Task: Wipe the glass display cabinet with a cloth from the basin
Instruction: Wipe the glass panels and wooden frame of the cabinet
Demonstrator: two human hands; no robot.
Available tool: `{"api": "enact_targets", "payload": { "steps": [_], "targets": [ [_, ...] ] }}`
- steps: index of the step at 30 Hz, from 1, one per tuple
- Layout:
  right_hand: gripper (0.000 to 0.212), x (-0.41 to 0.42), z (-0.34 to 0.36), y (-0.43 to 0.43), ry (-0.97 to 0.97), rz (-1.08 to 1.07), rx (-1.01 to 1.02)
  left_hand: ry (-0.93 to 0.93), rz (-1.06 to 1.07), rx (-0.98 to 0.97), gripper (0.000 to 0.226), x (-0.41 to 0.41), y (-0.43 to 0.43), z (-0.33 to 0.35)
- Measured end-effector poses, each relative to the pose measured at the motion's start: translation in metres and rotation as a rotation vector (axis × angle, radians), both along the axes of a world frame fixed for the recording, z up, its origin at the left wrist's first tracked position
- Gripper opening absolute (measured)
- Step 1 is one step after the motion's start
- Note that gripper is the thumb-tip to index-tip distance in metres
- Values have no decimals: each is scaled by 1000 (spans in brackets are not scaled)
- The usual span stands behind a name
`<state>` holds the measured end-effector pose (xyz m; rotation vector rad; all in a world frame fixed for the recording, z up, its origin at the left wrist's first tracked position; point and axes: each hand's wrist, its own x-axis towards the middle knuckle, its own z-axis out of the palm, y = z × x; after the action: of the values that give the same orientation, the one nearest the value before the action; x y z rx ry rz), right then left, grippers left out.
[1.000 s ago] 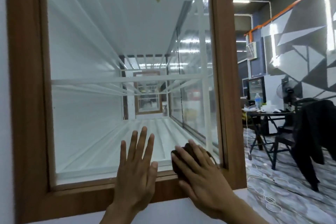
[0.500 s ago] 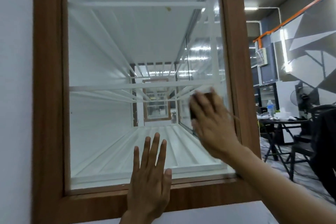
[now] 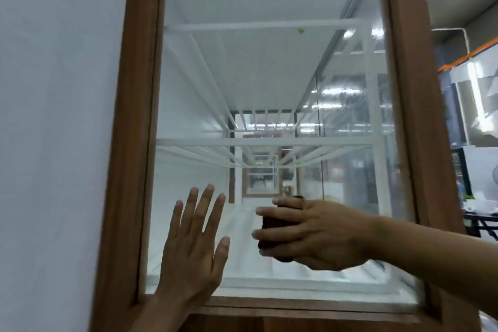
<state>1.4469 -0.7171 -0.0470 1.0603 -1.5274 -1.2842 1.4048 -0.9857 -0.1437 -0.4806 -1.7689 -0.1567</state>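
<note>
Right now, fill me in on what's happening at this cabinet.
A person is wiping a glass pane set in a wooden frame. The right hand holds a wadded dark cloth against the lower middle of the glass pane. The left hand lies flat on it just beside, fingers spread, near the bottom edge. White shelves show behind.

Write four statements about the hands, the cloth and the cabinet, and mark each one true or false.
1. The left hand lies flat on the glass pane, fingers spread. True.
2. The right hand holds a white cloth. False: the cloth is dark.
3. The frame around the pane is brown wood. True.
4. The cloth is at the pane's top edge. False: it is low on the pane, level with the left hand.
</note>
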Motion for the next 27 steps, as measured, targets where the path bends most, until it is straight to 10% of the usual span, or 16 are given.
{"api": "enact_targets", "payload": {
  "steps": [6, 13, 19, 25, 27],
  "targets": [
    [55, -7, 83, -17, 65, 153, -792, 20, -43, 13, 69, -7, -8, -5],
    [51, -11, -23, -61, -61, 78, -92, 0, -55, -113, 72, 8, -36, 8],
    [56, -11, 98, -62, 62, 170, -885, 29, 41, 0, 68, 15, -84, 46],
    [51, -19, -16, -106, -82, 124, -251, 12, 29, -37, 70, 2, -109, 24],
    [55, -23, -8, -110, -39, 149, -387, 15, 25, -29, 71, -1, -112, 18]
  ]
}}
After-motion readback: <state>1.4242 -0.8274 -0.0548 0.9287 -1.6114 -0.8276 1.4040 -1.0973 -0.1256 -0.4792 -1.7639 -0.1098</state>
